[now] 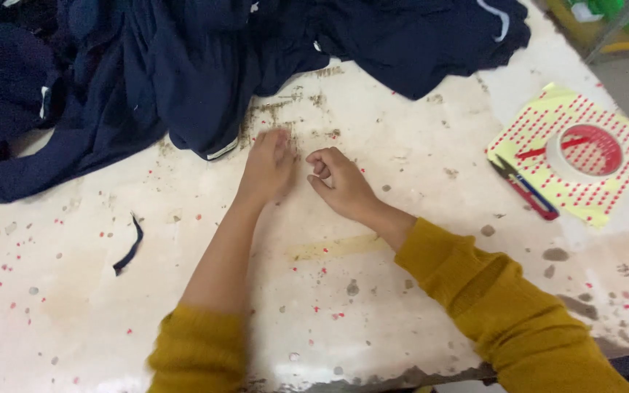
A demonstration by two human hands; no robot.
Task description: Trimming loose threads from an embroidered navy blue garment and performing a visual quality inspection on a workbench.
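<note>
Centrally on the worn white table [416,145], the left hand [267,166] lies flat, fingers together and stretched out, palm down, holding nothing; its fingertips point at the hem of the navy garment heap [183,73] just beyond, at the far left. Just beside it, the right hand [338,182] rests loosely curled, fingers bent inward, gripping nothing visible.

A garment workshop, by the look of it: a worn, stained worktable [402,291] speckled with tiny red dots, a heap of navy blue garments [183,65] piled at the far left, and at the right a yellow sheet of red dot stickers [613,189], a tape roll [587,151] and thread snips [524,187]
</note>
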